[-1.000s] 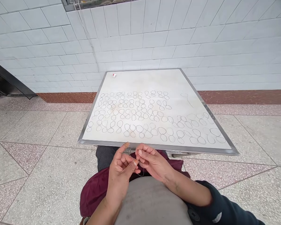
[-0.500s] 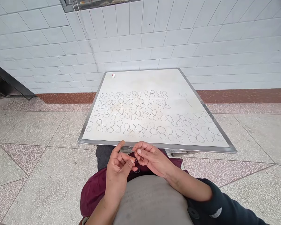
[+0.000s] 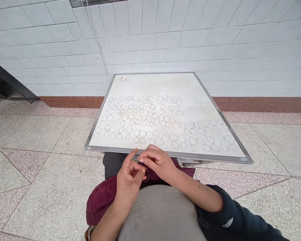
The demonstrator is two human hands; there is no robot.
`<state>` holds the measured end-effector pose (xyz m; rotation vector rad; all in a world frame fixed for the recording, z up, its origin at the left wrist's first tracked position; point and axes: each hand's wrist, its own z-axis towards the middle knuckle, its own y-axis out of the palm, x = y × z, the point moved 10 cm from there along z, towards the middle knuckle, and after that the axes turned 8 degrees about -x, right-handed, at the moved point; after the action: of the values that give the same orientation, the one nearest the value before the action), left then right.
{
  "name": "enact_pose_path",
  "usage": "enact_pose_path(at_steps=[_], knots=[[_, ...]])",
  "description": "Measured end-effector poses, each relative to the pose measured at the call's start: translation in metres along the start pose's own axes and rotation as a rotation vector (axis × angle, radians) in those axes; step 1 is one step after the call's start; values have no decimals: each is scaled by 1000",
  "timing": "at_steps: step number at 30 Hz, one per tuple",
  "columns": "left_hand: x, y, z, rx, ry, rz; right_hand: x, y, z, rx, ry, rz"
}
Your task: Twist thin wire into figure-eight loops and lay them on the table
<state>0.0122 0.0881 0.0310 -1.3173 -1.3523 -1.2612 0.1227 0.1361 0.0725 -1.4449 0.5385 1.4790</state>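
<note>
My left hand pinches a thin wire loop between thumb and finger, its index finger raised, just in front of the near edge of a white board. Close against it on the right, my right hand has its thumb and fingers pressed together on the same wire, above the loop. Rows of thin figure-eight wire loops lie across the lower and middle board. A single open piece of wire rests at the right.
A small white and red object sits at the board's far left corner. The board has a grey metal rim. Behind it stands a white tiled wall, with cords hanging at the left.
My right hand has turned and moved slightly left, closer over the left fingertips. The wire loop has shifted a little. The view has also moved slightly.
</note>
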Motion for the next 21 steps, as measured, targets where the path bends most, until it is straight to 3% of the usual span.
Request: enact_pose_path(at_steps=[3,6,9,13,16,19,21], knots=[[-1,-6,2,36,-4,-108,6,-1,-2,12,53,61],[-2,-17,2,127,9,-290,19,10,-8,-66,131,116],[-5,-28,2,227,35,-425,25,24,-15,-111,137,-74],[-7,-29,4,291,68,-532,16,32,-15,0,61,-457],[-10,-26,7,313,80,-591,6,36,-11,40,-16,-602],[-12,-26,8,334,85,-627,7,34,-10,52,-25,-567],[-14,-28,8,347,81,-635,12,32,-12,26,10,-425]])
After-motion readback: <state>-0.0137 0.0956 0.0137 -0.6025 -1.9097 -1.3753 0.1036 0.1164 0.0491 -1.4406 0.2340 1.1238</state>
